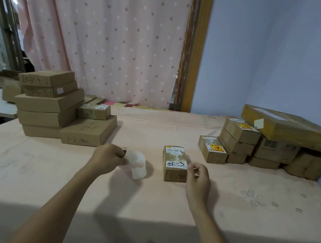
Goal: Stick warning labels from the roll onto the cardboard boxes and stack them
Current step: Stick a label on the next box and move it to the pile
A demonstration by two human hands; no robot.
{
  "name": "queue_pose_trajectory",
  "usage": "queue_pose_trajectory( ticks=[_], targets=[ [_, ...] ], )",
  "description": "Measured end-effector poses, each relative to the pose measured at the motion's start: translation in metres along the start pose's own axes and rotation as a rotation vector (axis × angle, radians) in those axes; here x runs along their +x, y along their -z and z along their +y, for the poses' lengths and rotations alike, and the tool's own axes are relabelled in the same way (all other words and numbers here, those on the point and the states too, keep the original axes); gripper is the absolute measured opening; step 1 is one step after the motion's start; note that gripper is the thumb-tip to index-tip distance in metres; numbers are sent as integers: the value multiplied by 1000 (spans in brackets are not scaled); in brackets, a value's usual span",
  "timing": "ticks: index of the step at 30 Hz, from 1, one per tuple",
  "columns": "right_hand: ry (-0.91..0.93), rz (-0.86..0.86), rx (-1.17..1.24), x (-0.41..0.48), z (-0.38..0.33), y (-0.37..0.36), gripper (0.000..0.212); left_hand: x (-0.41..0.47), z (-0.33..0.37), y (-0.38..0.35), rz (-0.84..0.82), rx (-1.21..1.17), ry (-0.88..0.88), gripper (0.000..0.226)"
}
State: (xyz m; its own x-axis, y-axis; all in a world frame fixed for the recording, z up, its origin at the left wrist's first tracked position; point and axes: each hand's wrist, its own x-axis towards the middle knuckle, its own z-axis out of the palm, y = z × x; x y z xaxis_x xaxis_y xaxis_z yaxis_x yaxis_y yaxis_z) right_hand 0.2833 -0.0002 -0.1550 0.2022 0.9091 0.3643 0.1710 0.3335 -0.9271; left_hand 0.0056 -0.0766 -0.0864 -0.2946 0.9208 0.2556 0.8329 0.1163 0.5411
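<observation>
Cardboard, plain brown and matte, makes up the small box (pixel 175 163) lying near the middle of the surface (pixel 147 203), which is covered in a soft peach cloth with faint embroidered flowers. White paper patches and black handwriting mark the box's top. The right hand (pixel 198 176) sits at its right edge with fingers curled; whether it pinches anything cannot be told. Just left of the box, the left hand (pixel 110 158) is clenched round the label roll (pixel 124 151), from which a wide, pale, translucent backing strip (pixel 138 165) curls down to the cloth. A stack (pixel 48 103) of flat rectangular boxes stands far left. Labelled boxes (pixel 213 149) with yellow-and-red stickers are piled far right, under a tilted flat carton (pixel 291 128)
</observation>
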Motion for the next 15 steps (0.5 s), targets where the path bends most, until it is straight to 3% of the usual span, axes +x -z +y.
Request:
queue_pose_trajectory(
  ticks=[3,6,8,11,15],
  targets=[
    [221,21,-123,-5,-9,-11,20,-3,22,6,-37,-597,117,43],
    [421,48,-243,-5,-30,-20,22,1,30,8,-59,-804,210,29],
    [458,-43,-234,-7,-44,-26,22,3,35,9,-73,-908,262,20],
    [384,-282,-169,-15,-68,-32,20,3,46,11,-97,-997,276,19],
    [82,-503,36,-21,-98,-38,20,-5,56,9,-75,-1019,101,19]
  ],
)
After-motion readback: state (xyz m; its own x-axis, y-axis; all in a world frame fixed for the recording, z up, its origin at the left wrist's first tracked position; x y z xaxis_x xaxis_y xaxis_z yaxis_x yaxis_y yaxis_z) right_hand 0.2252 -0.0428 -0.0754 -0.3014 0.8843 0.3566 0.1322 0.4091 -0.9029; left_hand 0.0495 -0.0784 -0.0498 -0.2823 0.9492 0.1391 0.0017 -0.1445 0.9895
